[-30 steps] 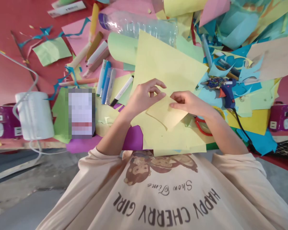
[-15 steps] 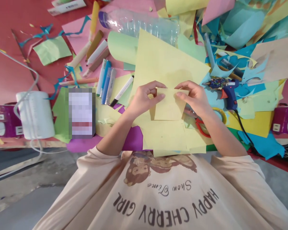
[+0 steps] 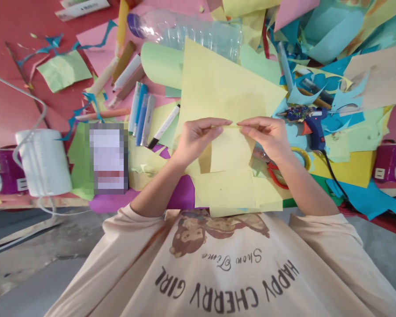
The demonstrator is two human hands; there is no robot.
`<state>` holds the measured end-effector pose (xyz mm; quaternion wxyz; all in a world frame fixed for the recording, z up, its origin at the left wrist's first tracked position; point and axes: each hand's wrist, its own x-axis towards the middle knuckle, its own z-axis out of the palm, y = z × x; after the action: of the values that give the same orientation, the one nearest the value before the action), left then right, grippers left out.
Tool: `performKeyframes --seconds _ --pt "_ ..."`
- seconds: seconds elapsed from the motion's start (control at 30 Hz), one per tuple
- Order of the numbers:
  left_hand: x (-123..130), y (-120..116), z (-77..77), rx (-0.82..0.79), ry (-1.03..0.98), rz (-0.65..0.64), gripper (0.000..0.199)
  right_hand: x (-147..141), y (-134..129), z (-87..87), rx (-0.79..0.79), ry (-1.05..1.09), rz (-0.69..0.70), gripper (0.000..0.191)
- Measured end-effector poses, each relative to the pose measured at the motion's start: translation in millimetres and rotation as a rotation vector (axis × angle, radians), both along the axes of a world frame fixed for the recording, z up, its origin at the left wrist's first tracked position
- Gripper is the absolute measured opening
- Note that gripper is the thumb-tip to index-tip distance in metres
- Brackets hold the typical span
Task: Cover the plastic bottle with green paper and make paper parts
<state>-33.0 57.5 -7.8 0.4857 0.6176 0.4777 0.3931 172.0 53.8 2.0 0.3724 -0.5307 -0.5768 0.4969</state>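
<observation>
while both forearms reach in from the lower part of the frame, the left hand (image 3: 195, 141) and the right hand (image 3: 268, 137) meet near its centre, fingertips close together but apart. each hand is found pinching the upper edge of a small pale yellow paper (image 3: 231, 154) between thumb and fingers, the left at its upper left, the right at its upper right. the edge between the fingertips appears as a narrow band, and whether it is folded cannot be told. the piece sits at the centre of the frame, over a large yellow sheet (image 3: 227, 83) whose upper corner points to the top.

right of the right hand lies a blue glue gun (image 3: 315, 127), its cord running toward the lower right. a red loop handle (image 3: 277, 177) shows just beside the right wrist, partly covered. left of the left hand, a black-and-white marker (image 3: 165, 126) lies slanted, near a group of blue and grey markers (image 3: 141, 115). a clear plastic bottle (image 3: 188, 34) with a purple cap lies on its side at upper centre. at left, a device with a blurred screen (image 3: 108, 158) is noted near a white container (image 3: 44, 165).
</observation>
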Motion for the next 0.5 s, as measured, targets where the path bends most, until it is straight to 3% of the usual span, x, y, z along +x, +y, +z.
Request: performKeyframes --seconds 0.27,0.5 --pt "1 2 -6.5 0.06 -0.064 0.037 0.014 0 -4 -0.9 0.085 0.109 -0.03 0.018" --pt "-1 0 -4.8 0.092 -0.013 0.044 0.014 5 5 -1.0 -0.037 0.055 0.003 0.034"
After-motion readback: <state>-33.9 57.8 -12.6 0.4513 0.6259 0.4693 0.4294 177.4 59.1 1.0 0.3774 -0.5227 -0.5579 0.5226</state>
